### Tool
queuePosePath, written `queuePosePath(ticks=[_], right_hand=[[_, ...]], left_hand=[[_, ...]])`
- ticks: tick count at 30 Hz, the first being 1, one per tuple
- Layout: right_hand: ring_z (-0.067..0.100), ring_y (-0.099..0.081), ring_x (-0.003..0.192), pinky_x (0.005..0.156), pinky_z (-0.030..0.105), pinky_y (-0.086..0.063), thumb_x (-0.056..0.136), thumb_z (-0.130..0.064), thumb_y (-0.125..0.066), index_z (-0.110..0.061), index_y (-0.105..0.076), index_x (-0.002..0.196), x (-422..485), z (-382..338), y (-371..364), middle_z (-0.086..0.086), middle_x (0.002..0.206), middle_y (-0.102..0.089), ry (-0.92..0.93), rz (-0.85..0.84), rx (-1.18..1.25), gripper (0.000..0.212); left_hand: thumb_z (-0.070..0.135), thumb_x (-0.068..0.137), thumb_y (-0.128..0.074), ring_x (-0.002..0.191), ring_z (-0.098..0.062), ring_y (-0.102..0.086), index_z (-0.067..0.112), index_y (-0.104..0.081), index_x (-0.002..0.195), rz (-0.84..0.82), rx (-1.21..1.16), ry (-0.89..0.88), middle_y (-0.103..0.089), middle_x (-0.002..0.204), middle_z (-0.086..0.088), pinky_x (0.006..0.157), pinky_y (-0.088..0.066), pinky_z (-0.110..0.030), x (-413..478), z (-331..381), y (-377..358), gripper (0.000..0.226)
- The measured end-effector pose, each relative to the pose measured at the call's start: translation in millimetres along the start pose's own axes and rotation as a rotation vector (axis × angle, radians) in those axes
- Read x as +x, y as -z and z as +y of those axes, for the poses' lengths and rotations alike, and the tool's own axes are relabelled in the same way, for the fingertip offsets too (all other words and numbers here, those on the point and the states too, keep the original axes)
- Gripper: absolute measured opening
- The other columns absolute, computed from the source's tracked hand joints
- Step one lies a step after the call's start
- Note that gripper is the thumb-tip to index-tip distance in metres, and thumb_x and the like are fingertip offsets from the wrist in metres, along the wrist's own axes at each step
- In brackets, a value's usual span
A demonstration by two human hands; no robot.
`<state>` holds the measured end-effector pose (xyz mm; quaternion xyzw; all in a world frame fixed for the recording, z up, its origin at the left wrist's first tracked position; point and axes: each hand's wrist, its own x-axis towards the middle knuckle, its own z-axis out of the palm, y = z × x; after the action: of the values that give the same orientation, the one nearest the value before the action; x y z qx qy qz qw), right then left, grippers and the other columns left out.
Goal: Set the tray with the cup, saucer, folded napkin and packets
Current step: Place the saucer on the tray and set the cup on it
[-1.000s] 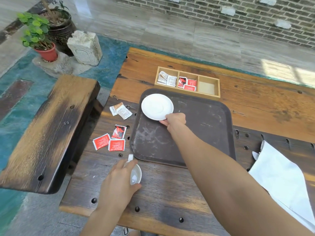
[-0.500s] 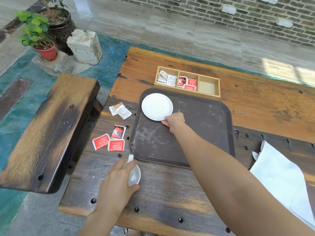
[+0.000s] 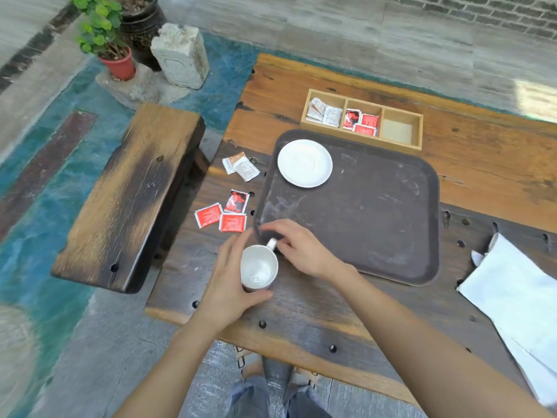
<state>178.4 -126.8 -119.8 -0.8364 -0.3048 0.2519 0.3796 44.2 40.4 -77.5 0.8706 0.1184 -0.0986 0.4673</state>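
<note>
Fingers of the left hand (image 3: 229, 285) curl around the smooth round wall of the white ceramic cup (image 3: 259, 266), holding it upright with its open mouth facing up, while the right hand (image 3: 297, 250) pinches the small looped handle at the cup's far side. The cup stands on the dark, weathered planks of the wooden table (image 3: 301, 315), near its front edge and just off the tray's near left corner. The tray (image 3: 361, 212) is a rounded rectangle of scuffed brown plastic with a raised rim; a glossy round white saucer (image 3: 304, 163) sits in its far left corner. Left of the tray, flat on the table, lie three square red packets (image 3: 221, 214) and, farther back, two pale crinkled packets (image 3: 241, 166). Behind the tray's far edge is a light wooden box (image 3: 361, 123) with three compartments, pale packets in the left, red ones in the middle. A white cloth napkin (image 3: 518, 300) lies loosely draped at the table's right edge.
</note>
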Motion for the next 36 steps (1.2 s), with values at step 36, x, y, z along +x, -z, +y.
queuePosePath(ticks=[36], right_hand=[[0.015, -0.078, 0.077, 0.081, 0.030, -0.064, 0.101, -0.006, -0.058, -0.006, -0.076, 0.106, 16, 54, 143, 0.012, 0.089, -0.078, -0.276, 0.576, 0.007, 0.018]], left_hand=[[0.055, 0.081, -0.071, 0.155, -0.033, -0.003, 0.028, 0.000, 0.161, -0.252, 0.767, -0.081, -0.001, 0.170, -0.008, 0.124, -0.015, -0.047, 146, 36, -28, 0.110]])
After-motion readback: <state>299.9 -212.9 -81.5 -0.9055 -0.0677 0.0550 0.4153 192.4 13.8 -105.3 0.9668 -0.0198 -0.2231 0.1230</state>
